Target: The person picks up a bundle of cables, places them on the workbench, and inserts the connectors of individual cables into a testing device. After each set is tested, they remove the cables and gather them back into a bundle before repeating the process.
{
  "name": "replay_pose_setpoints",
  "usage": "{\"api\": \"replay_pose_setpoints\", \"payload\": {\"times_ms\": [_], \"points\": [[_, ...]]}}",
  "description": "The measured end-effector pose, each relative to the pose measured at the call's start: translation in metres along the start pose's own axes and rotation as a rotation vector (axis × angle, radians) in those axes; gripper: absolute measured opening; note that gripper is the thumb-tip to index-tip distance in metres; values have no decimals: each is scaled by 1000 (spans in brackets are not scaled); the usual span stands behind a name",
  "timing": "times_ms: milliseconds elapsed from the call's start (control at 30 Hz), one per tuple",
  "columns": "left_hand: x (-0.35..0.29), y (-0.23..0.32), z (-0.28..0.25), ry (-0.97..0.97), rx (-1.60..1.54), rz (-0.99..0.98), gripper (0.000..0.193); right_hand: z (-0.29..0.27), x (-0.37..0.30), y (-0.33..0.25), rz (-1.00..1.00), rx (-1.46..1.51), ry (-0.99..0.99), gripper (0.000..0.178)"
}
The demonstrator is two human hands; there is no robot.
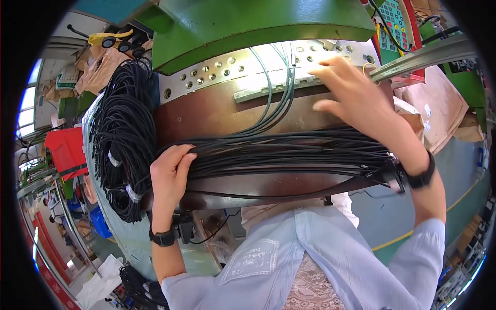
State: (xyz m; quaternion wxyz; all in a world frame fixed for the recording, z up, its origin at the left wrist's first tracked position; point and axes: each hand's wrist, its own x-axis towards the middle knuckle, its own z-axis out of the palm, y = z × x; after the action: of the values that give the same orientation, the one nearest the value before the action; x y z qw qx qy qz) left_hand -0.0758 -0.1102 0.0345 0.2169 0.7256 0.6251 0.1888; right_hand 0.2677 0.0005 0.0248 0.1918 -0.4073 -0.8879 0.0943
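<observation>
On the near side of the cables [268, 156] is the person's light blue shirt [341, 245]. The cables themselves — black, many, roughly parallel — lie across the brown table [178, 121]. At their left end is the left hand [170, 168], narrow, thumb and forefinger nearly meeting over them; whether it pinches any strand, I cannot tell. To the left of the cables sits a heap [124, 116] of more black leads, bound with white ties [133, 194]. Above the cables' right half hangs the right hand [354, 95], wide and bare, fingers spread. Beyond the cables runs a metal bar [253, 95] — a few strands rise across it toward a holed steel plate [209, 73]. Farthest beyond the cables stands a green machine [268, 26], a keypad [392, 26] to its right.
</observation>
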Motion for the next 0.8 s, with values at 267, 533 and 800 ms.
{"api": "replay_pose_setpoints", "payload": {"times_ms": [267,533,800], "points": [[0,0,-6,145,-342,-113,10,45,25,46,-180,-157,-10,25],[53,68,2,-561,-285,-61,26,-12,-33,45,12,18,62,19],[145,195,106,-1050,-512,148,31,-34,-126,-68,-67,378,-124,23]]}}
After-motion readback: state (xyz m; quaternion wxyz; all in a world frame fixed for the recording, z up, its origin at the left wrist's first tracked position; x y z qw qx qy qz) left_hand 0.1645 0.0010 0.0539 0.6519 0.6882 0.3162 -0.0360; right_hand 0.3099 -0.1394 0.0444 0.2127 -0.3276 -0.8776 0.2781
